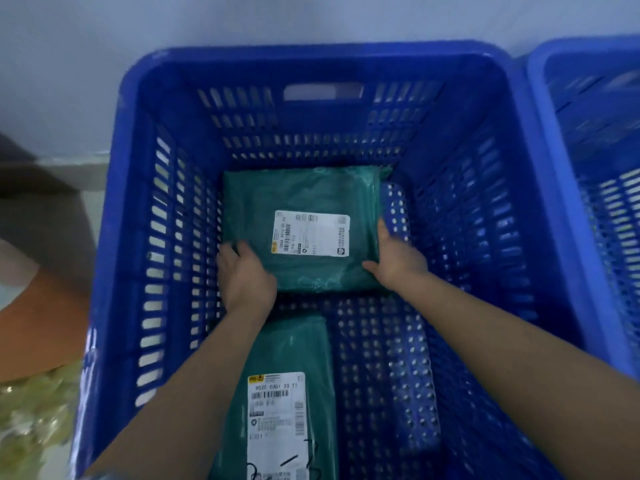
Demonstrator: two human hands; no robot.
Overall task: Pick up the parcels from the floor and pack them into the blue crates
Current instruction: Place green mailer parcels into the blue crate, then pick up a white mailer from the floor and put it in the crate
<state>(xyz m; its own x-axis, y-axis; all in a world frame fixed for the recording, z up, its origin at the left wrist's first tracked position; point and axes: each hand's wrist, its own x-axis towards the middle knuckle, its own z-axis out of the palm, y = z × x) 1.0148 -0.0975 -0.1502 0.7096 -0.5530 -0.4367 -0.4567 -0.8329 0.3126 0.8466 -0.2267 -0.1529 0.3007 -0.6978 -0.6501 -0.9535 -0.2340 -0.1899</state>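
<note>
We have both arms down inside the blue crate (114,216), and what matters next is how the green parcel (301,202) sits between our hands. Starting on the left, our left hand (244,277) lies on the parcel's near left corner, fingers loosely bent over the edge and resting on the wrapping; whether they truly clamp it we cannot tell. From that hand the parcel spreads away and to the right, roughly square, its white label (311,233) facing up between the two hands. It lies flat against the crate's far wall, seemingly already on the floor of the crate. On the right, our right hand (398,256) presses its straight fingers along the parcel's right edge, thumb hooked at the near corner. Both hands are equally close, so we judge either can let go first. Nearer to us than the left hand, under that forearm, lies a second green parcel (294,351). Another crate (540,98) stands just beside, further right.
</note>
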